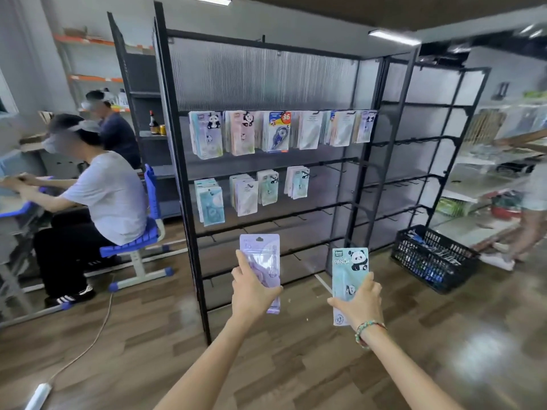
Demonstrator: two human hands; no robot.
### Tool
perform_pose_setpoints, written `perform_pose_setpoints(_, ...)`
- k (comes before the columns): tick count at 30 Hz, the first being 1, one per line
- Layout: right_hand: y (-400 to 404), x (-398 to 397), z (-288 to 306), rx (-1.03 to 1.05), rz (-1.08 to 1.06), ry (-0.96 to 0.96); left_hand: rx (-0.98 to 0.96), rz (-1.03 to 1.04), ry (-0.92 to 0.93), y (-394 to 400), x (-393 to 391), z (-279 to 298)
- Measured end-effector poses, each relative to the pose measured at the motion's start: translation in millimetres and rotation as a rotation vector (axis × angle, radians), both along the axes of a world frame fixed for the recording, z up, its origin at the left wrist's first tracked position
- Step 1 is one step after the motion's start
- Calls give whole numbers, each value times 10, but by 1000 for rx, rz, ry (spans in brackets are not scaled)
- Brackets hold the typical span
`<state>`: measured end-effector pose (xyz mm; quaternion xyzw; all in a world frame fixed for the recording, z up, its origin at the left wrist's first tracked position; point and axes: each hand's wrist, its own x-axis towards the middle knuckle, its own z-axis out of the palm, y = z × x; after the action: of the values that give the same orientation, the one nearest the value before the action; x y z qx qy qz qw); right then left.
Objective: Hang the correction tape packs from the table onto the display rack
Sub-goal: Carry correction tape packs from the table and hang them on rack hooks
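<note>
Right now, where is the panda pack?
In the head view, right of centre: the right hand holds the panda pack upright before the rack, beside the purple pack.

hands (307, 294) hiding pack bottoms, basket (432, 258) contents blurred

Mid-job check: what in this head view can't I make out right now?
- Table: not in the head view, so remaining packs are unknown.
- Lilac pack: lower part hidden by the left hand; print blurred.
- Panda pack: lower part hidden by the right hand; small print too small.
- Black crate: contents too small to identify.
</note>
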<state>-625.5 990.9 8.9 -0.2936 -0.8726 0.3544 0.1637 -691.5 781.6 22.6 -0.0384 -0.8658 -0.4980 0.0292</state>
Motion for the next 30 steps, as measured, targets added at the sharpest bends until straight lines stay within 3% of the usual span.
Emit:
perform_pose_setpoints(18, 1117, -2500, 114, 41, 128, -19, -10, 57, 4, 1141, -2378, 74)
perform_pose_setpoints(30, 2113, -4086, -36, 56, 296, -38, -12, 246, -55, 1987, -3557, -164)
